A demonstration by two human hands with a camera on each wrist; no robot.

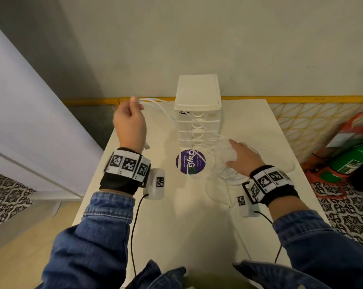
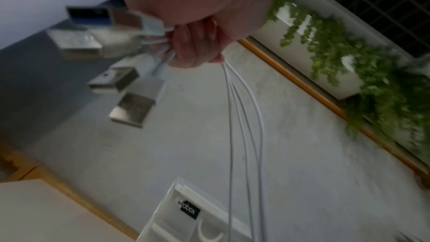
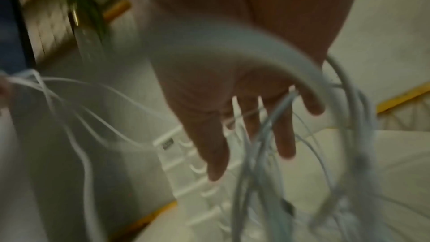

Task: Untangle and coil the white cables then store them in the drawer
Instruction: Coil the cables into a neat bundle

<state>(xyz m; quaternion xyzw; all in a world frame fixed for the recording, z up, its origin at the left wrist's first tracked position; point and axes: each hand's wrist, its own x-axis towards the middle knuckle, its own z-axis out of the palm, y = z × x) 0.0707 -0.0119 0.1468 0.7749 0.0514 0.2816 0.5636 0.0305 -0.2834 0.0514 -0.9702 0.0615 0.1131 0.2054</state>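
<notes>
– What are the white cables [image 1: 166, 109] made of, as they look?

– Smooth, slightly glossy plastic sheathing. The plugs [image 2: 131, 109] on the ends have shiny bare-metal shells with white plastic bodies.

– And the drawer unit [image 1: 197, 113]?

– Cream plastic, smooth; the top is matt, the drawer fronts look half-clear.

– The table [image 1: 176, 215]?

– A smooth, matt off-white top, with a glossy purple round sticker [image 1: 190, 162] on it.

– Anything cloth?

– The sleeves [image 1: 105, 232] are blue denim, coarse-woven with stitched cuffs, and the wristbands [image 1: 122, 184] are black knit fabric carrying matt printed tags.

– Far right?

– A fire extinguisher [image 1: 352, 159] in glossy green painted metal.

purple sticker [image 1: 190, 162], green extinguisher [image 1: 352, 157], white table [image 1: 186, 215]
</notes>
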